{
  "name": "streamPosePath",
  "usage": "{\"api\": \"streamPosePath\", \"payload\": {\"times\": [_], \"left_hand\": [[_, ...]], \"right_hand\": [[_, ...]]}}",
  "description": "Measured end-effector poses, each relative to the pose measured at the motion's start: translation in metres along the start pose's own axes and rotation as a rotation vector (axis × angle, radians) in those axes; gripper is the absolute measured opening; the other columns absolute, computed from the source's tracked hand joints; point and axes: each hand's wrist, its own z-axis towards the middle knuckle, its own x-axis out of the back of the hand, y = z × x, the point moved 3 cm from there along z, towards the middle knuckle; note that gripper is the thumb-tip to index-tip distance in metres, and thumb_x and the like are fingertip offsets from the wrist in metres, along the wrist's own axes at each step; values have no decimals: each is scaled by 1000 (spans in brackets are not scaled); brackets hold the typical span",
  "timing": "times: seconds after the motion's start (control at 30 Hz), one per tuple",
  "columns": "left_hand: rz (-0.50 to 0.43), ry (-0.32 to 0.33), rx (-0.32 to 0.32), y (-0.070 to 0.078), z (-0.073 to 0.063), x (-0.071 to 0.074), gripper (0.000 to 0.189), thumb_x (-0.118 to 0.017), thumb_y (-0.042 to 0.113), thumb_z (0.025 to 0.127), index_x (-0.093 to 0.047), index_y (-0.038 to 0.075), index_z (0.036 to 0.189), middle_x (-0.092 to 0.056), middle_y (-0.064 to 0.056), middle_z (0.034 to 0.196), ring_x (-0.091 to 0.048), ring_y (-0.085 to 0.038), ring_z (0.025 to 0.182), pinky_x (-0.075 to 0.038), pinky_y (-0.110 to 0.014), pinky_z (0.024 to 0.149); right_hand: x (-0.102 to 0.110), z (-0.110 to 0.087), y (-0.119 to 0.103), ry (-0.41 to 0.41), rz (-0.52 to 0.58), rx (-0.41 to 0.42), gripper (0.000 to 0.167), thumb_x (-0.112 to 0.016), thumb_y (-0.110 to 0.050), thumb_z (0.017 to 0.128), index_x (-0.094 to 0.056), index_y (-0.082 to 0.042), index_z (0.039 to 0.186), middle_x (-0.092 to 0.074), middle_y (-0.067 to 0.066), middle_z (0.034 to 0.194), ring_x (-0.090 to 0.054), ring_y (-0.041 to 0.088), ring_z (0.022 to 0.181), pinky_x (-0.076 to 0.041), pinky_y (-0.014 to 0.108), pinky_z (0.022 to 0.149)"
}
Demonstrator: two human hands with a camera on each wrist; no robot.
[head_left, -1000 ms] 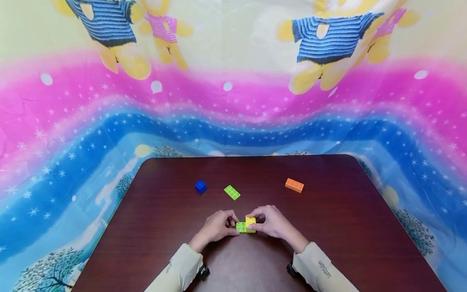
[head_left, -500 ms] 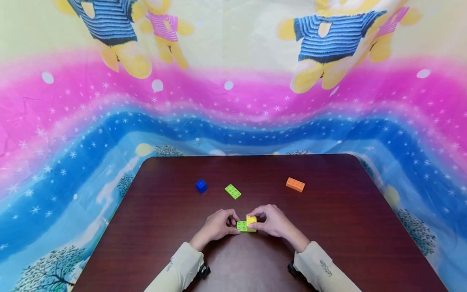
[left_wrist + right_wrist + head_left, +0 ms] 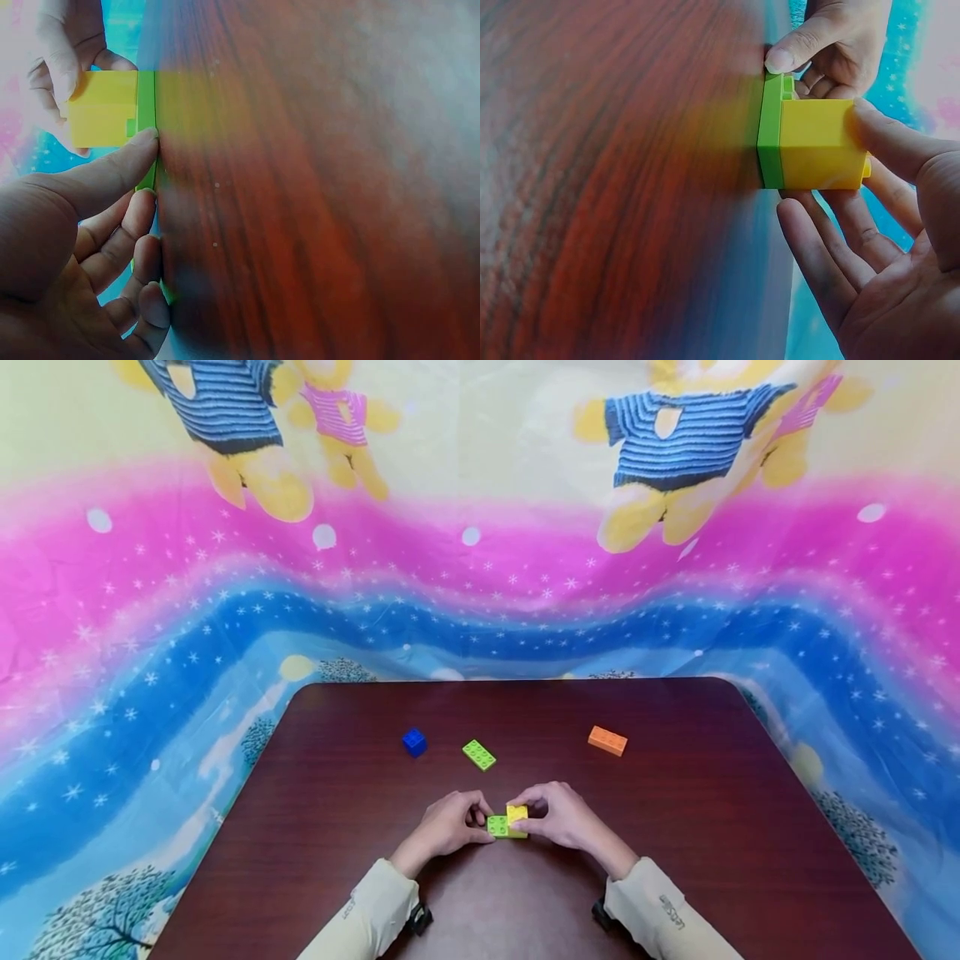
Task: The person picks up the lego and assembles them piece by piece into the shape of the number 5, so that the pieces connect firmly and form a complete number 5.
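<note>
In the head view a flat light-green toy building plate [image 3: 497, 826] lies near the table's middle front. A yellow toy brick [image 3: 517, 813] sits upright on its right end, flush against it in the right wrist view. My left hand [image 3: 448, 823] holds the plate's left end between thumb [image 3: 142, 142] and fingers. The right hand [image 3: 561, 816] grips the yellow brick, its thumb [image 3: 877, 127] on the near side. Several studs show on the plate's left half; those under the brick are hidden.
Farther back on the dark wooden table [image 3: 337, 793] lie a blue brick [image 3: 414, 742], a second light-green plate [image 3: 479, 755] and, to the right, an orange brick [image 3: 607, 741]. A patterned cloth [image 3: 480, 635] hangs behind the table.
Both hands keep the same hold on the plate and yellow brick. The whole head view shifts very slightly; nothing on the table visibly moves.
</note>
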Motion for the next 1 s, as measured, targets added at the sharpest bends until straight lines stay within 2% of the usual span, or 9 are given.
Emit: {"api": "streamPosePath", "payload": {"times": [0.37, 0.67, 1.0], "left_hand": [[11, -1, 9, -1, 0, 0, 27, -91, 34, 79, -71, 28, 96, -68, 13, 86, -61, -4, 80, -44, -27, 74], [7, -10, 11, 2, -2, 0, 27, -91, 32, 80, -71, 26, 97, -68, 13, 86, -62, -6, 81, -45, -28, 75], [12, -7, 1, 3, -2, 1, 26, -90, 31, 80, -70, 27, 95, -68, 13, 86, -62, -5, 81, -44, -27, 74]], "right_hand": [[-1, 0, -2, 2, 13, -8, 29, -85, -30, 87, -80, -23, 114, -78, -6, 108, -73, 10, 92, -59, 29, 78], [-2, -1, -2, 9, 11, 6, 30, -85, -29, 88, -80, -17, 115, -77, -4, 108, -73, 11, 92, -59, 31, 79], [-2, 0, -2, 15, 12, 15, 28, -84, -28, 88, -80, -18, 114, -78, -4, 108, -73, 12, 93, -60, 34, 81]]}}
